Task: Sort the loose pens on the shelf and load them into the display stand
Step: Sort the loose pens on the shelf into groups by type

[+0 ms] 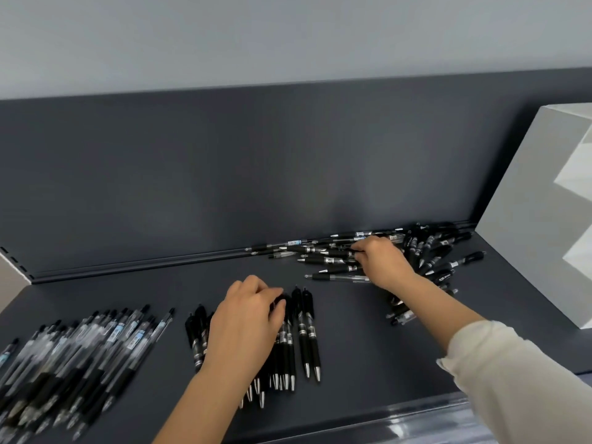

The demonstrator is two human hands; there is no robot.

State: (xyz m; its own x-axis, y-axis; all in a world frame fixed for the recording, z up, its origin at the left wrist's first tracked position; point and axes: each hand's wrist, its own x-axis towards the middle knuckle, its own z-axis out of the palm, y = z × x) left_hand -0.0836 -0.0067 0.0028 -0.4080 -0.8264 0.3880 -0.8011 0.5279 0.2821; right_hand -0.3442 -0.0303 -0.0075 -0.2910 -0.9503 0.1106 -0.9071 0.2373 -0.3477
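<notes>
loose pens (333, 261) heaped mid-right beside the white display stand (528, 219) look light, stiff and slick, so pinch the rubbery grip section; right hand (384, 261) is curled in the heap pinching one; left hand (246, 322) curls over the black pens (307, 331) at lower centre, can't tell if gripping

Two bare hands: left hand (246, 325), right hand (382, 261). One dark grey metal shelf (368, 363). One white faceted display stand (538, 203). Three lots of pens: clear-barrelled pile (80, 357), solid black row (304, 331), mixed heap (426, 251), each too crowded to count.
</notes>
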